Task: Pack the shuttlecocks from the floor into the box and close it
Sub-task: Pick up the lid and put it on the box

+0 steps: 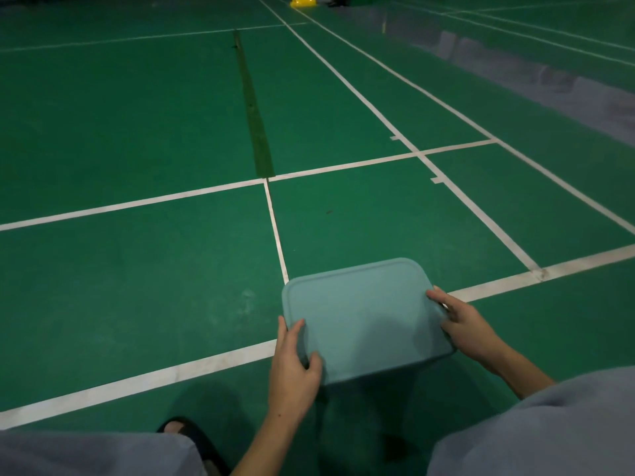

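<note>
Pale blue box (364, 321), rounded-corner lid on, tilted, above green floor; shuttlecocks unseen.

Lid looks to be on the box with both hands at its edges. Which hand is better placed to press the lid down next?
Probably the left hand: its thumb and fingers already lie on top of the lid. The right hand only grips the lid's side edge.
</note>
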The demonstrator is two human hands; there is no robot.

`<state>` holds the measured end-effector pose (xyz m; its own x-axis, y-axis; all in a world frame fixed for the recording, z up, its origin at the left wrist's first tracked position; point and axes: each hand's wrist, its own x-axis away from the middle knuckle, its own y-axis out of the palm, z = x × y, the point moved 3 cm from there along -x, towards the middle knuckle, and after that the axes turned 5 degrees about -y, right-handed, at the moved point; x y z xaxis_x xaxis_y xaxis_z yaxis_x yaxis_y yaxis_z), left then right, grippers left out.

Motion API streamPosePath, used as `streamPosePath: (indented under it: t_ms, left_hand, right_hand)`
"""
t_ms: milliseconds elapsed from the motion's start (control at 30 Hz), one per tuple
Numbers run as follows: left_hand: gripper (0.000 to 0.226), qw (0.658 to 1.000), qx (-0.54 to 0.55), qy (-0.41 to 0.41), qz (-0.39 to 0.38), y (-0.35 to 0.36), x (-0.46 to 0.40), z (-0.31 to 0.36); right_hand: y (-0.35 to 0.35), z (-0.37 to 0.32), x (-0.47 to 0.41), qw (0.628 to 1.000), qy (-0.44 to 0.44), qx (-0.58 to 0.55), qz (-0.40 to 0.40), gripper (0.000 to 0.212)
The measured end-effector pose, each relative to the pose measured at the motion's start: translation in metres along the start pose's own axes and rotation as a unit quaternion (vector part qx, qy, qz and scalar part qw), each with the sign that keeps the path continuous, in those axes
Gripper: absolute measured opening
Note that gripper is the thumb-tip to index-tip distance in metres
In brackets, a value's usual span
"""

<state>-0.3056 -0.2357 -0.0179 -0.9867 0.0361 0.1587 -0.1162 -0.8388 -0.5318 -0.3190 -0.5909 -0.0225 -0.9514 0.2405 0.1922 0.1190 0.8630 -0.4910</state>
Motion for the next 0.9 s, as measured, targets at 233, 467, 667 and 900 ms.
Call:
streamPosePath:
  t_ms: [233, 467, 667, 900]
  left_hand:
    - [0.072, 0.996, -0.084, 0.004, -0.01, -0.002, -0.013, 0.002]
    - [0.078, 0.939, -0.326, 0.11, 0.018, 0.018, -0.043, 0.03]
    - [0.076, 0.906, -0.407, 0.117, 0.012, 0.038, -0.044, 0.021]
    - [0.076, 0.907, -0.401, 0.124, 0.025, 0.044, -0.047, 0.016]
  right_hand:
    - [-0.002, -0.006, -0.009, 0.997, -0.004, 0.073, 0.013, 0.061]
    - [0.025, -0.031, -0.029, 0.92, -0.096, 0.378, -0.036, 0.069]
    - [0.052, -0.032, -0.027, 0.879, -0.1, 0.466, -0.011, 0.067]
    - [0.056, -0.035, -0.028, 0.865, -0.1, 0.491, -0.012, 0.067]
